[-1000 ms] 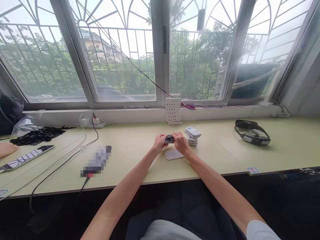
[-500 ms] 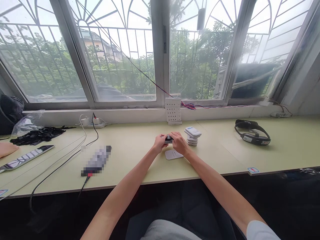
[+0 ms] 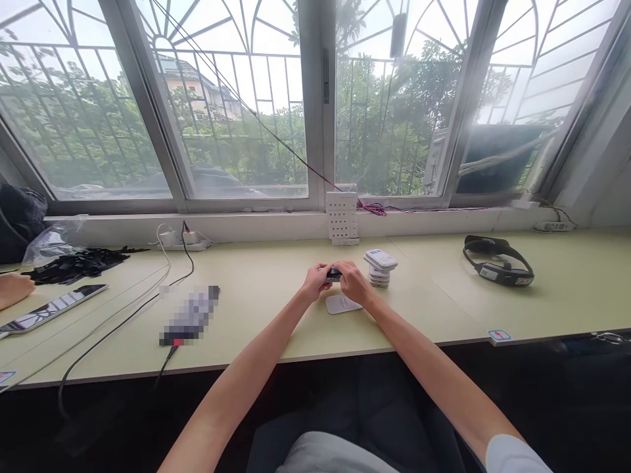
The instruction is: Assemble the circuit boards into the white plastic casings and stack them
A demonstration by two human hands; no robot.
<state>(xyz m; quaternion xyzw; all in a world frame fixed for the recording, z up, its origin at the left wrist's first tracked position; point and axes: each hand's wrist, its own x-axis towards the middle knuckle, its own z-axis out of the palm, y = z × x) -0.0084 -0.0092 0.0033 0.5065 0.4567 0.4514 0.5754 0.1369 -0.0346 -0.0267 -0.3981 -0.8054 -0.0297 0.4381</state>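
Observation:
Both my left hand (image 3: 316,281) and my right hand (image 3: 353,279) are closed on a small dark device (image 3: 334,274), held between them just above the table. Its lower edge looks grey, and the fingers cover much of it, so its exact kind is hidden. Beneath my hands a flat white rounded panel (image 3: 342,304) with small dark marks lies on the table, partly behind my right wrist. Just right of my right hand stands a stack of white rounded cases (image 3: 379,268); the upper ones sit shifted from those below.
A black head strap (image 3: 499,261) lies to the right. Leftward are a blurred dark device (image 3: 191,318) on a cable, a phone (image 3: 54,311), black strips (image 3: 81,265) and another person's hand (image 3: 14,290). A white perforated block (image 3: 342,218) stands by the window, near a power strip (image 3: 185,244).
My hands stay in place, with the dark device turned very slightly between them. At far left, the other person's hand has shifted a little and looks more curled.

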